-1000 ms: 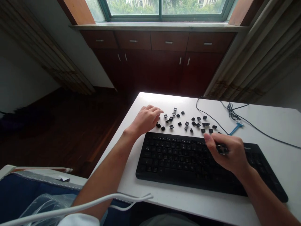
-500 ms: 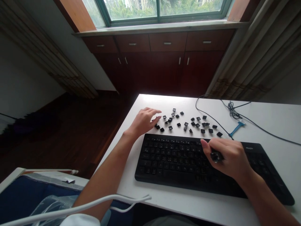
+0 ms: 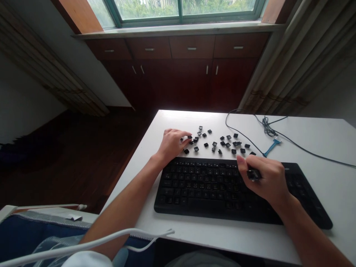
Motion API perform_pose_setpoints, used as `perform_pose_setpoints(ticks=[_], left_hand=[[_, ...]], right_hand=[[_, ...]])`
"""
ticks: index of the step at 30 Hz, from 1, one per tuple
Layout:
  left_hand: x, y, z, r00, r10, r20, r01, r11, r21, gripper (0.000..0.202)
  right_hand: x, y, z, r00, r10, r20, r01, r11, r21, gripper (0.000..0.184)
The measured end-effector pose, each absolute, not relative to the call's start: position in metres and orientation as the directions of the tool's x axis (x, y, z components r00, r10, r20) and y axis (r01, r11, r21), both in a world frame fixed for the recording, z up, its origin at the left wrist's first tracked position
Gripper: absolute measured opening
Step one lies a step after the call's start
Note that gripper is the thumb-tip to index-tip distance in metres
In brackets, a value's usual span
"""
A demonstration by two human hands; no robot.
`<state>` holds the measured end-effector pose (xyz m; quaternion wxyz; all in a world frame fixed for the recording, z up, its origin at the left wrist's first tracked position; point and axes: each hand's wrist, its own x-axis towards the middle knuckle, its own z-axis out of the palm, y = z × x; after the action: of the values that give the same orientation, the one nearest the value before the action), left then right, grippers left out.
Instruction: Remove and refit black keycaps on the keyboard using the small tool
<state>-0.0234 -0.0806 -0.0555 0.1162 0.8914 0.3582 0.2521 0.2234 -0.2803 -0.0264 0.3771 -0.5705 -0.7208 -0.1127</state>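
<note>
My left hand (image 3: 174, 144) is at the far left of the desk, with thumb and forefinger closed on a small black keycap (image 3: 189, 137). Around those fingertips lie other loose keycaps (image 3: 196, 149), some of them upside down. A black keyboard (image 3: 191, 204) lies in front of me, with several keys off in its middle rows. Over the keyboard's right part, my right hand (image 3: 265, 180) is curled round a dark, partly shiny object (image 3: 254, 175). Most of that object is hidden by the fingers, so its kind cannot be told.
More keycaps (image 3: 234, 151) are scattered behind the keyboard on the white desk (image 3: 311, 144). A blue brush (image 3: 272, 147) lies at the back right beside a bundled black cable (image 3: 268, 128). A white cable (image 3: 119, 235) crosses the lower left, above a dark blue bag (image 3: 16, 237).
My left hand has moved slightly right, and its thumb and forefinger have closed on a keycap. My right hand keeps its grip above the keyboard. The whole view has shifted a little.
</note>
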Motion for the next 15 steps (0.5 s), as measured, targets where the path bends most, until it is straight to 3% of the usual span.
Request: perform_pose_setpoints(ticks=[5, 10, 15], left_hand=[[-0.022, -0.084, -0.048, 0.595, 0.696, 0.402, 0.566, -0.718, 0.406, 0.016], [-0.014, -0.108, -0.030, 0.639, 0.626, 0.448, 0.411, -0.770, 0.488, 0.025], [-0.001, -0.140, -0.023, 0.750, 0.503, 0.430, 0.138, -0.754, 0.642, 0.029]], right_hand=[[0.222, -0.282, -0.023, 0.007, 0.717, 0.697, 0.915, 0.277, -0.294, 0.036], [0.224, -0.280, -0.019, -0.047, 0.724, 0.688, 0.839, 0.403, -0.366, 0.009], [0.228, -0.279, -0.022, -0.281, 0.797, 0.534, 0.806, 0.498, -0.319, 0.039]])
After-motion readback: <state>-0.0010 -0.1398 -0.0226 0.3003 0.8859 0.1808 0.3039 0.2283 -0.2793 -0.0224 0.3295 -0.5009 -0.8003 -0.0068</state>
